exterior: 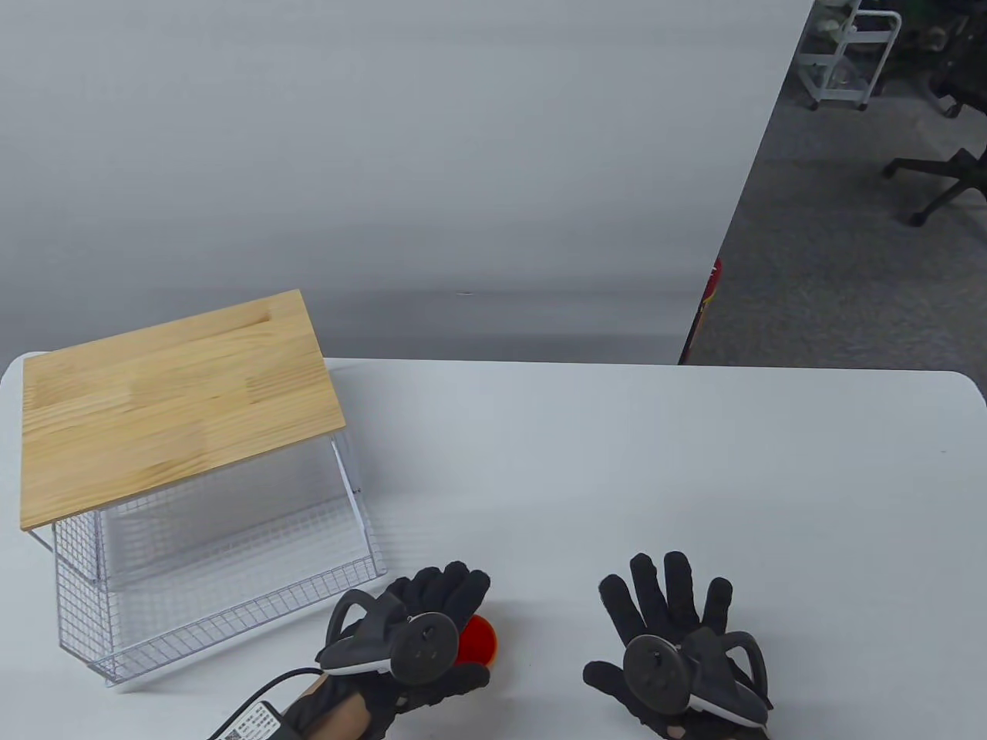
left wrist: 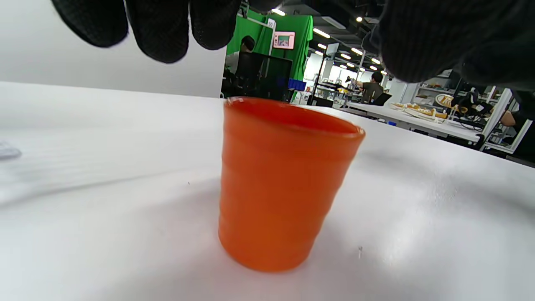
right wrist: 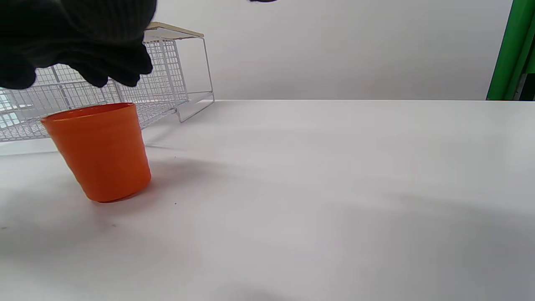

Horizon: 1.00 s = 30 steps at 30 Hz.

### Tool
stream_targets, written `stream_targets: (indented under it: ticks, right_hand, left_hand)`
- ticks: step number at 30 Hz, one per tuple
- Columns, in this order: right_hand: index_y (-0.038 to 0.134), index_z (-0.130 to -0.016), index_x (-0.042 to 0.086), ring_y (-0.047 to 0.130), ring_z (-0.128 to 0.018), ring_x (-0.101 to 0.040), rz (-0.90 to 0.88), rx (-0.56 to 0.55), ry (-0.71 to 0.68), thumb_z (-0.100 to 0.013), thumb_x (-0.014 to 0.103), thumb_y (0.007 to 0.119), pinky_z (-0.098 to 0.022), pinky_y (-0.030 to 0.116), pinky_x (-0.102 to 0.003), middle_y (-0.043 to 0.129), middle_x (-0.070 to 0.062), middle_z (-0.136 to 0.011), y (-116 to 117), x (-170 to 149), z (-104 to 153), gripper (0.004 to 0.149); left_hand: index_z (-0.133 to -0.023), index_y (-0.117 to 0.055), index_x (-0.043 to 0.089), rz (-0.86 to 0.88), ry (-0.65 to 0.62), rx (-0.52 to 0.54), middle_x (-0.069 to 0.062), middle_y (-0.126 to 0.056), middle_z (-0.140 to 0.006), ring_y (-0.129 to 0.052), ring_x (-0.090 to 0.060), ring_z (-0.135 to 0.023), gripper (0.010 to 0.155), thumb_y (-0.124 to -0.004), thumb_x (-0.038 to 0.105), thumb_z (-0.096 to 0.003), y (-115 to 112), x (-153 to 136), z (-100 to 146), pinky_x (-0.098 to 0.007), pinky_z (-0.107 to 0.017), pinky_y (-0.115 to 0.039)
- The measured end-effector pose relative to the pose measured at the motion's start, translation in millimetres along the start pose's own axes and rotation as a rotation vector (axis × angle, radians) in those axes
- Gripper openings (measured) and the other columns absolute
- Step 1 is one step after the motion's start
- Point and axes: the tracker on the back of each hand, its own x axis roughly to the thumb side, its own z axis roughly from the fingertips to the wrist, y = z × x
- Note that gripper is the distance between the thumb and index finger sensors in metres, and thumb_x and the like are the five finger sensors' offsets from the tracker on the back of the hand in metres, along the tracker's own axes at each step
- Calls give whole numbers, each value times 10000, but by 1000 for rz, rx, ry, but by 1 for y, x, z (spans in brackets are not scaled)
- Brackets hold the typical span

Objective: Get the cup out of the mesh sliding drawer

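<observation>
An orange cup [exterior: 480,640] stands upright on the white table [exterior: 617,478], outside the mesh drawer [exterior: 231,570]. The drawer is pulled out toward the front and looks empty. My left hand [exterior: 432,617] hovers over the cup and partly hides it. In the left wrist view the fingers [left wrist: 159,29] hang spread above the cup [left wrist: 280,184] without touching it. My right hand [exterior: 663,609] lies open with fingers spread, to the right of the cup and apart from it. The right wrist view shows the cup [right wrist: 100,150] in front of the drawer [right wrist: 159,88].
The drawer sits in a wire rack with a wooden top [exterior: 177,401] at the table's left. A cable [exterior: 254,701] runs from my left wrist. The table's right edge borders an office floor with chairs [exterior: 941,185].
</observation>
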Motion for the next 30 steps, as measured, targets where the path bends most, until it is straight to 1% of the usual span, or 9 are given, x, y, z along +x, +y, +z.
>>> stream_targets:
  ticks: [3,5,8,12,16,18,22,26,30]
  right_hand:
    - [258,-1134,148,28,-964,-632,-1,2,1,-487,682,583,-530,77,-860,149,-319,-1178,0,0,0,900]
    - [258,-1134,147,26,-963,-632,-2,5,3,-487,681,583,-530,77,-860,147,-319,-1179,0,-1,0,900]
    - [258,-1133,147,27,-963,-631,-2,8,5,-487,681,583,-530,77,-860,148,-319,-1179,0,-1,-1,899]
    - [258,-1133,147,25,-963,-630,-4,8,5,-487,681,583,-530,76,-860,148,-321,-1178,0,-1,-1,900]
    - [258,-1134,146,26,-963,-631,-9,7,6,-487,681,583,-531,76,-860,151,-320,-1178,0,-1,-1,900]
    - [257,-1133,146,26,-962,-631,-18,14,10,-487,680,583,-530,76,-860,148,-319,-1178,1,-2,-2,899]
    - [257,-1133,146,26,-962,-632,-17,22,15,-488,679,583,-530,77,-860,149,-320,-1178,2,-3,-3,898]
    - [257,-1133,145,27,-962,-632,-17,27,18,-489,678,584,-531,78,-859,148,-320,-1178,3,-3,-4,897]
    - [257,-1132,144,28,-962,-631,-15,35,20,-488,677,585,-531,79,-859,149,-321,-1176,3,-3,-4,898]
  left_hand:
    - [-1141,-149,57,-21,11,38,-310,-332,-1208,-460,-679,-1078,1077,-731,689,-492,13,-4,9,-791,-712,-497]
    - [-1130,-106,64,-49,28,59,-318,-252,-1205,-352,-697,-1078,1090,-733,687,-492,21,-8,16,-815,-711,-403]
    - [-1123,-81,57,-95,68,85,-326,-153,-1182,-213,-703,-1049,1101,-730,686,-496,36,-17,30,-823,-701,-305]
    - [-1123,-100,29,-123,122,114,-340,-100,-1155,-143,-710,-1016,1102,-746,665,-495,52,-31,48,-827,-675,-216]
    - [-1116,-74,29,-159,200,104,-346,-53,-1137,-111,-713,-1003,1110,-744,662,-498,63,-52,69,-823,-679,-207]
    - [-1090,-4,30,-157,223,78,-357,25,-1101,-79,-725,-985,1134,-737,663,-501,62,-64,77,-820,-686,-208]
    - [-1068,40,28,-147,288,52,-371,52,-1080,-49,-727,-968,1155,-742,662,-500,58,-86,93,-822,-678,-188]
    - [-1072,26,30,-140,357,27,-373,36,-1084,-58,-726,-969,1151,-753,652,-498,47,-108,106,-821,-678,-196]
    - [-1091,-14,36,-129,404,5,-364,11,-1097,-75,-723,-974,1132,-764,642,-498,35,-124,113,-820,-679,-207]
